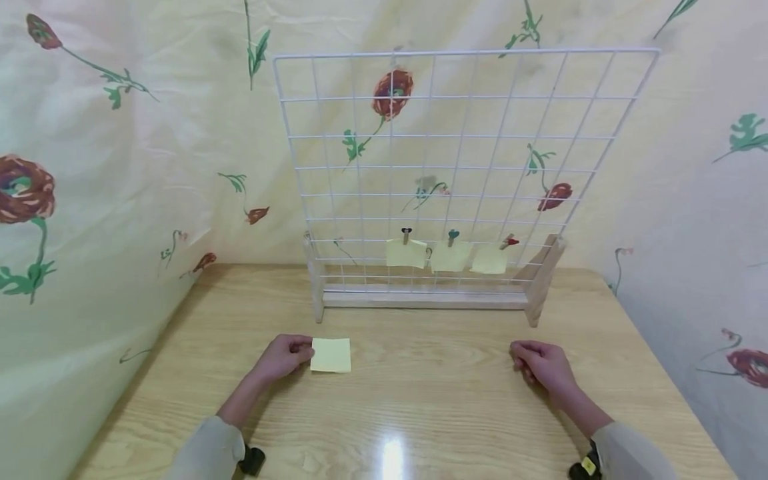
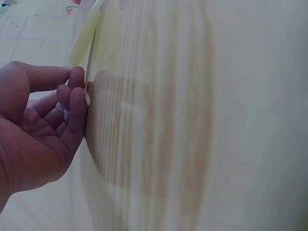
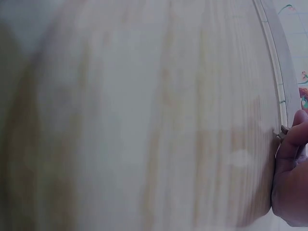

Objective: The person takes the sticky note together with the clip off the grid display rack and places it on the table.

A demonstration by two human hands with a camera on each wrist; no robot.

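My left hand (image 1: 283, 357) pinches the left edge of a pale yellow sticky note (image 1: 331, 355) low over the wooden table. In the left wrist view, thumb and fingertips meet at the note's (image 2: 85, 39) near end, and the note tilts up off the tabletop. On the right side of the table, my right hand (image 1: 545, 365) rests with its fingers curled. The tip of a small wooden clip (image 3: 283, 133) pokes out between its thumb and finger in the right wrist view; most of it is hidden by the hand.
A white wire grid (image 1: 462, 136) stands in a wooden base (image 1: 425, 301) at the back. Three yellow notes (image 1: 406, 254) hang on it in a row, under small clips with black, teal (image 1: 453, 236) and red tops. Flowered cloth (image 1: 120, 220) surrounds the table (image 1: 420, 400).
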